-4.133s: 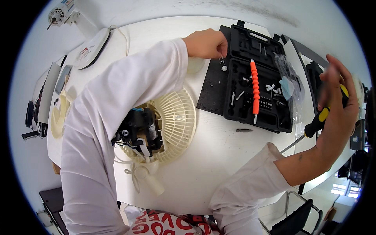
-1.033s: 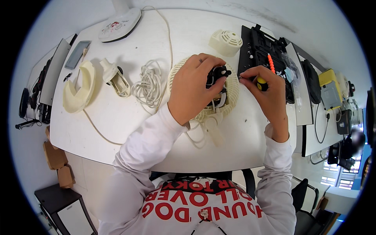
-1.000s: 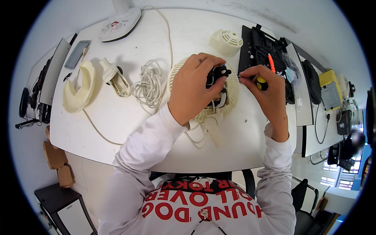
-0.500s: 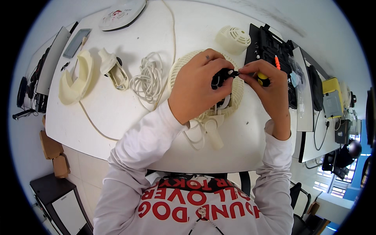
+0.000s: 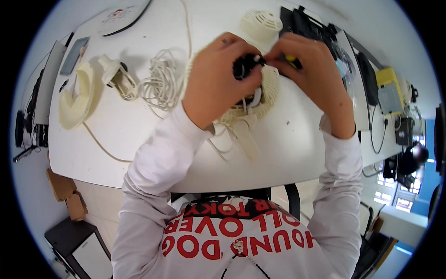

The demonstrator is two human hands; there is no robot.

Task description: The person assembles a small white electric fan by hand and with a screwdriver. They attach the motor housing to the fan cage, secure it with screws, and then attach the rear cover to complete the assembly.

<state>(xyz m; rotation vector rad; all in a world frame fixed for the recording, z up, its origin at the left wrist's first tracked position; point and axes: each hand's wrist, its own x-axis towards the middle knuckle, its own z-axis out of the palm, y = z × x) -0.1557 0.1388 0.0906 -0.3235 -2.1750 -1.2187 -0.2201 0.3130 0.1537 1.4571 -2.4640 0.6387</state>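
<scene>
Over a cream fan grille (image 5: 272, 95), my left hand (image 5: 211, 79) is closed around a dark motor-like part (image 5: 240, 69) with a small pale piece near its end. My right hand (image 5: 311, 65) pinches with thumb and forefinger at the tip of that part; what lies between the fingertips is too small to make out. A yellow-and-black screwdriver handle (image 5: 292, 60) shows in the curl of the right hand, its shaft hidden. Below my left hand, a cream stem piece (image 5: 244, 137) and white wire loops lie against the grille's near side.
A coiled white cable (image 5: 160, 86), an opened cream housing (image 5: 118, 79) and a curved cream cover (image 5: 76, 102) lie to the left. At the back stand a vented cream cap (image 5: 261, 24) and a black tool case (image 5: 306, 25). A grey tray (image 5: 74, 56) rests far left.
The table and its things sit further up and left in the picture. Both hands still meet at the dark part; my right hand has turned, covering more of the yellow handle.
</scene>
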